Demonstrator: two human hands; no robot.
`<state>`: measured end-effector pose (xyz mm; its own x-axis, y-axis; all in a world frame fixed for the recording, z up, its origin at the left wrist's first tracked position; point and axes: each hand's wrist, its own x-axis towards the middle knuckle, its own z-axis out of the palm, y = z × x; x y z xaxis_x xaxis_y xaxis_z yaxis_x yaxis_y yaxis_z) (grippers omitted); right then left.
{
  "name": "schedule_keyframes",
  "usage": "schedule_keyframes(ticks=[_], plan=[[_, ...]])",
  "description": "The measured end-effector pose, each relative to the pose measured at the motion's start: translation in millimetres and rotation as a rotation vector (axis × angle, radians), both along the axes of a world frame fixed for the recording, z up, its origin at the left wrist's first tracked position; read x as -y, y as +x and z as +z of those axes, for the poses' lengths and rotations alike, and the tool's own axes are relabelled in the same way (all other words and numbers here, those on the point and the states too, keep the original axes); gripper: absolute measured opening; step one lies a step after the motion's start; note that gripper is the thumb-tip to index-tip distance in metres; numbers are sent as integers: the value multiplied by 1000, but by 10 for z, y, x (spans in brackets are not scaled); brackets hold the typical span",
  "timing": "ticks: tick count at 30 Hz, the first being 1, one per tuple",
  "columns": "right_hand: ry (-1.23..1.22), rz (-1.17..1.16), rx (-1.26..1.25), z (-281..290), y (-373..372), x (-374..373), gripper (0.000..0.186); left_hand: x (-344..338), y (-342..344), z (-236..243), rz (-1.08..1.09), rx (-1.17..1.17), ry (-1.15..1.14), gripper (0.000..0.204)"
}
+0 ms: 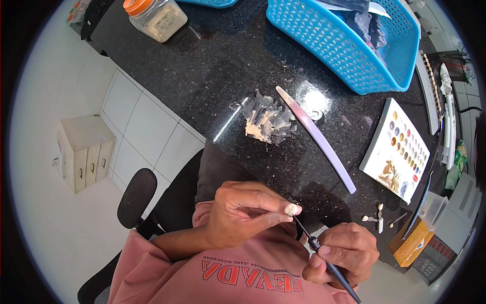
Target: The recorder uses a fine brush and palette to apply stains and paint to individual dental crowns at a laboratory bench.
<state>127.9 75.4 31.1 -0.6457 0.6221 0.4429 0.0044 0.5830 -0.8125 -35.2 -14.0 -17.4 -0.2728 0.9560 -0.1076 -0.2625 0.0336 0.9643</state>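
Note:
Near the table's front edge, my left hand (248,209) pinches a small white dental crown (291,209) between thumb and fingertips. My right hand (344,252) grips a slim tool (331,268) with a black handle and a thin dark shaft. Its fine tip touches or nearly touches the crown's lower side; whether it is a brush tip is too small to tell. Beyond my hands lies a long pink-and-purple nail file (319,137). Left of that file, a cream and whitish paste smear (266,119) is spread on the black tabletop (217,76).
At the right lie a white palette (395,152) with colour spots and a small metal holder (377,219) with white tooth pieces. A blue basket (349,55) holding cloth stands at the back, an orange-lidded jar (157,20) far left. A yellow box (410,245) stands right.

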Motion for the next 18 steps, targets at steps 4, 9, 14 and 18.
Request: schedule_keyframes(ticks=[4,9,14,18], plan=[[-16,6,-3,-4,27,-10,20,-9,1,13,-10,-3,-10,21],[37,4,-51,-53,-8,-17,20,4,28,-3,19,25,-14,21],[50,28,-33,-42,-30,-33,20,-1,16,-1,22,18,-13,21],[38,8,6,-9,-33,-27,20,-20,5,21,10,4,-6,21]])
